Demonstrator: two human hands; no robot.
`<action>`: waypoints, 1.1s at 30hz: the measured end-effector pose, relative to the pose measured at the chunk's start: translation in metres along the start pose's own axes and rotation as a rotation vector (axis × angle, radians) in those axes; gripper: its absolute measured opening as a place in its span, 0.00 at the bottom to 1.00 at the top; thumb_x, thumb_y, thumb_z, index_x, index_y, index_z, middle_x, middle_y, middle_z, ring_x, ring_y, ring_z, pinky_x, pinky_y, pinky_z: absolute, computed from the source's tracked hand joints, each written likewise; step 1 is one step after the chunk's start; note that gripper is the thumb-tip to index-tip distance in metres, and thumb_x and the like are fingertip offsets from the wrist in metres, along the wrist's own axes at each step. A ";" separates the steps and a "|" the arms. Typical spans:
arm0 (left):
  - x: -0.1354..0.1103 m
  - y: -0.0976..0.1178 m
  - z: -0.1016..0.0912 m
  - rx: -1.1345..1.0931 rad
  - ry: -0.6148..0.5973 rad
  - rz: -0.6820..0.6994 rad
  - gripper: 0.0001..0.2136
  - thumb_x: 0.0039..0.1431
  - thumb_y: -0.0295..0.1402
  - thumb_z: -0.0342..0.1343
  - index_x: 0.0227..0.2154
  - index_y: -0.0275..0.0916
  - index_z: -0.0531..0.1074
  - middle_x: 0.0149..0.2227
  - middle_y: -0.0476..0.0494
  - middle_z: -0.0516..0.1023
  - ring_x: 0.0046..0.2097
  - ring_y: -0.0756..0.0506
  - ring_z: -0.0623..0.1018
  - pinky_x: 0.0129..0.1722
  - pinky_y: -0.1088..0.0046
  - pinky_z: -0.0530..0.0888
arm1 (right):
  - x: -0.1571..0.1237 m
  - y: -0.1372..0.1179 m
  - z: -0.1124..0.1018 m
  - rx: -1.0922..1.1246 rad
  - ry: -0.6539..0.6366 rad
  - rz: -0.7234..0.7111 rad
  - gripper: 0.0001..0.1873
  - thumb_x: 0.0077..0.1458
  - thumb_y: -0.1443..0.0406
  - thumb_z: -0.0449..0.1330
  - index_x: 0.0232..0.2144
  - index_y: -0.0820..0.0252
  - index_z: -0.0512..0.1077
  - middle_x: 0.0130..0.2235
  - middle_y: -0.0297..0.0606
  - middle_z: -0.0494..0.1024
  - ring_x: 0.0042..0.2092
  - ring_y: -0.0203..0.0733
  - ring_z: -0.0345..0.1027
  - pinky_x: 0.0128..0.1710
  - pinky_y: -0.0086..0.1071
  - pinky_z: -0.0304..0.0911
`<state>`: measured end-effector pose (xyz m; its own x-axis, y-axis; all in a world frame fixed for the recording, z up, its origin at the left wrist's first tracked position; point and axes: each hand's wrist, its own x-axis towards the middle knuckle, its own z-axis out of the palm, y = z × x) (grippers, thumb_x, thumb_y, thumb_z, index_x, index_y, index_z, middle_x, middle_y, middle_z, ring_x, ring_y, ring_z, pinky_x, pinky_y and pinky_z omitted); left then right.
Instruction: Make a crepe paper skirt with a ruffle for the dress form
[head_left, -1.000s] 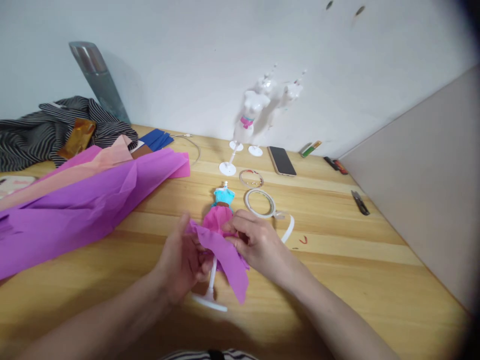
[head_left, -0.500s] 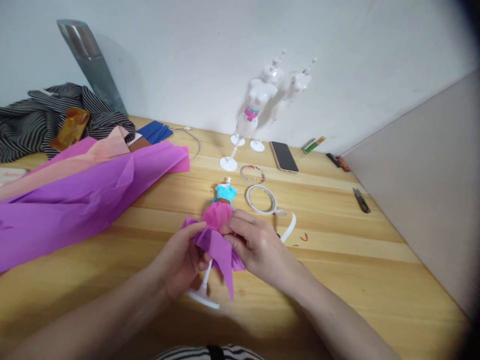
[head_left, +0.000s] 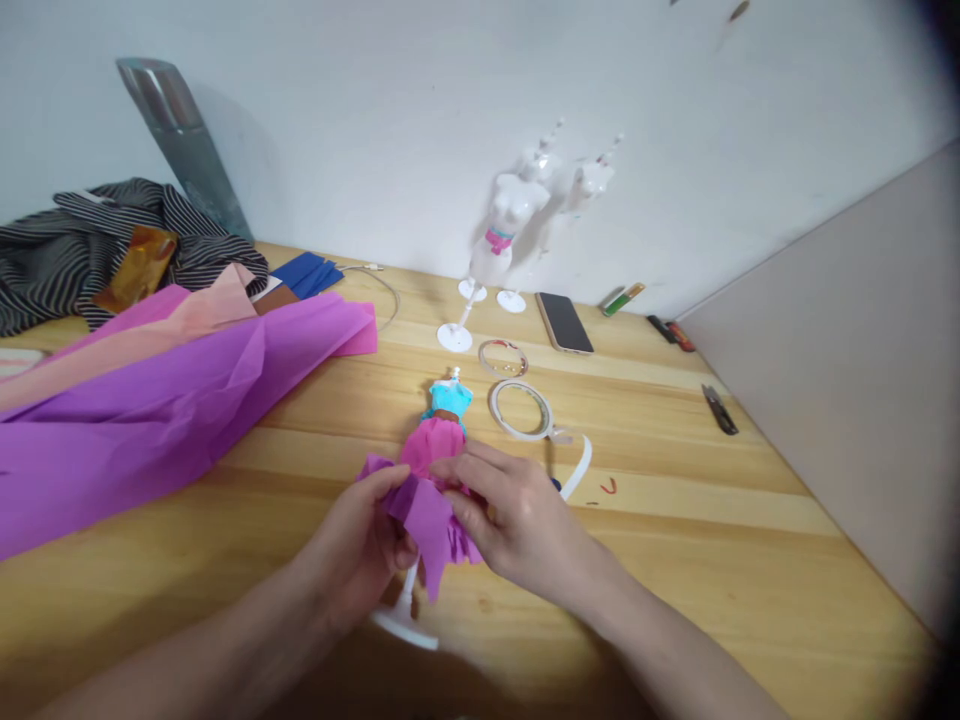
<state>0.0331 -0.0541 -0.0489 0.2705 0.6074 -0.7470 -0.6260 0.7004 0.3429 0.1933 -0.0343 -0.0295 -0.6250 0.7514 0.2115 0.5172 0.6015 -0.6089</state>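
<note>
A small dress form [head_left: 451,398] tilts in front of me on a white stand. It wears a turquoise top, a brown waistband and a pink skirt [head_left: 427,440]. Purple crepe paper [head_left: 426,520] hangs around the lower skirt, with a pointed end drooping. My left hand [head_left: 367,535] is closed on the purple paper at the left, thumb on top and fingers beneath. From the right, my right hand [head_left: 510,505] pinches the paper's upper edge against the pink skirt. The white base [head_left: 405,628] shows below my left hand.
Purple crepe paper sheets [head_left: 172,420] lie at the left beside striped cloth [head_left: 52,250]. Bare white dress forms [head_left: 495,255] stand at the back near a phone [head_left: 564,322]. Tape rolls [head_left: 521,410] lie right of the dressed form; a utility knife [head_left: 720,408] is farther right.
My right fingers have moved slightly left over the skirt. The purple paper's pointed end has swung left. The whole view has shifted a little as the camera tilted.
</note>
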 end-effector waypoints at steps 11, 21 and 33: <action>-0.005 -0.009 0.005 -0.126 0.016 -0.006 0.15 0.64 0.28 0.44 0.23 0.32 0.69 0.16 0.48 0.71 0.14 0.54 0.68 0.13 0.82 0.63 | 0.001 -0.010 -0.014 0.281 -0.098 0.367 0.20 0.62 0.56 0.49 0.22 0.60 0.63 0.21 0.31 0.64 0.23 0.32 0.56 0.23 0.27 0.50; -0.011 -0.015 0.005 -0.094 -0.081 0.016 0.17 0.65 0.29 0.43 0.24 0.31 0.73 0.17 0.46 0.70 0.16 0.54 0.67 0.15 0.81 0.62 | -0.010 -0.014 -0.008 0.265 -0.024 0.452 0.10 0.54 0.64 0.57 0.23 0.60 0.64 0.22 0.30 0.64 0.24 0.31 0.56 0.23 0.26 0.50; -0.014 -0.016 0.000 -0.108 -0.173 0.023 0.14 0.60 0.34 0.49 0.23 0.32 0.71 0.18 0.47 0.70 0.18 0.53 0.67 0.19 0.79 0.63 | -0.018 -0.025 -0.014 0.432 -0.175 0.480 0.16 0.58 0.56 0.55 0.26 0.61 0.65 0.23 0.31 0.66 0.24 0.32 0.56 0.23 0.26 0.51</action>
<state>0.0400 -0.0736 -0.0441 0.3708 0.6843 -0.6278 -0.7058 0.6470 0.2884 0.2002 -0.0591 -0.0073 -0.4882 0.8317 -0.2645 0.5041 0.0213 -0.8634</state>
